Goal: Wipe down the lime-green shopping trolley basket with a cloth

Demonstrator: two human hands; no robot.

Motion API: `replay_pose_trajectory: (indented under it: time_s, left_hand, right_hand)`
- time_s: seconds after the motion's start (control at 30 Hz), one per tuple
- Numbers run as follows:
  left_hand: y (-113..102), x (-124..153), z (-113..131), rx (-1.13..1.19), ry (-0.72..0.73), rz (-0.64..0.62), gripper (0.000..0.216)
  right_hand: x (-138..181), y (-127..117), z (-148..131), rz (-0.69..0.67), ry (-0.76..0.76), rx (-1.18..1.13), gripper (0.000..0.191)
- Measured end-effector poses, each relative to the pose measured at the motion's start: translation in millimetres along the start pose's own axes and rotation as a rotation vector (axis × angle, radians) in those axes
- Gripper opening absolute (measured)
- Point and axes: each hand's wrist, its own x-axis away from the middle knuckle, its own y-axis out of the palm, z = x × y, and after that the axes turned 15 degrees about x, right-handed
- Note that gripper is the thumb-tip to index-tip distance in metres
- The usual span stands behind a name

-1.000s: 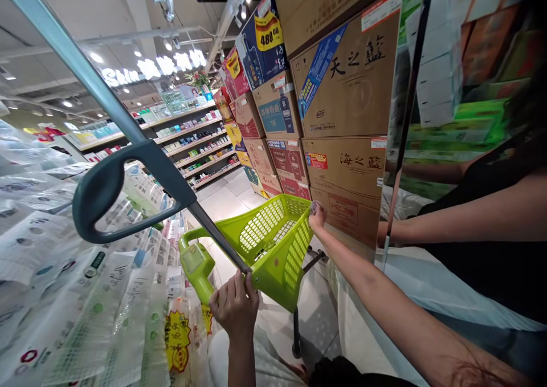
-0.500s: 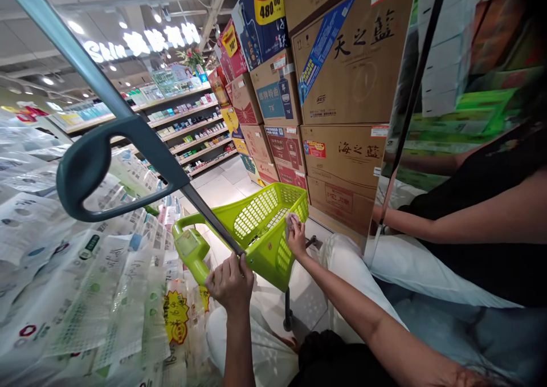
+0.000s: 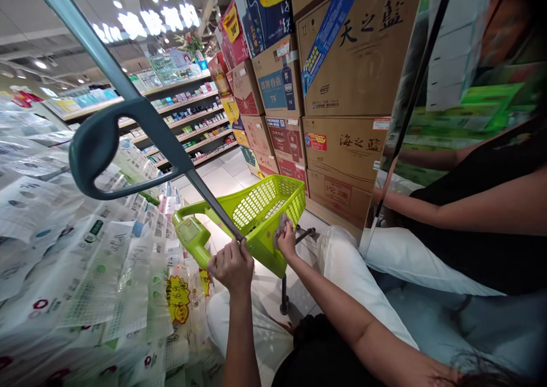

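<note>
We have the green cart in front of us, tilted, with its legs on the tiled floor. Our left hand is closed, its fingers curled over the cart's near edge at the foot of a grey pole; we cannot tell how much of the pole itself they grip. Our right hand is partly closed, pinching a crumpled greyish cloth against the outside of the cart's near end. The pole slants up and leftward from the cart, with a dark looped handle on it. Left of the cart we see plastic-wrapped packs; beyond it, stocked shelves. Stacked cartons rise to its right, and farther right of it a mirror reflects an arm.
</note>
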Motion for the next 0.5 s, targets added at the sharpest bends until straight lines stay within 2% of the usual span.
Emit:
replay_pose_trajectory:
  time_s: [0.07,0.1,0.23,0.3,0.37,0.43,0.5]
  left_hand:
    - [-0.4,-0.7,1.4,0.008,-0.007,-0.014,0.028]
    - [-0.7,-1.1,2.2,0.012,-0.015,-0.019,0.028]
    - [-1.0,-2.4,5.3,0.014,-0.040,-0.027,0.029]
    - [-0.1,-2.6,6.0,-0.008,-0.042,-0.029,0.030]
    - [1.6,-2.5,6.1,-0.021,-0.040,-0.033,0.031]
    - [3.8,-2.2,5.7,-0.013,-0.043,-0.033,0.032]
    - [5.7,-2.1,5.4,-0.002,-0.056,-0.038,0.032]
  right_hand:
    - [4.7,1.9,2.4,-0.035,0.096,0.012,0.054]
    - [5.6,3.3,-0.8,-0.048,0.096,0.010,0.053]
    - [8.8,7.1,-25.5,-0.021,-0.069,-0.018,0.053]
    - [15.9,6.1,-26.5,-0.006,-0.111,-0.018,0.055]
    - [26.0,4.3,-16.4,-0.034,-0.048,-0.005,0.057]
    - [34.4,3.7,-6.0,-0.089,0.082,0.015,0.056]
    - [37.1,5.0,-6.8,-0.128,0.150,0.005,0.052]
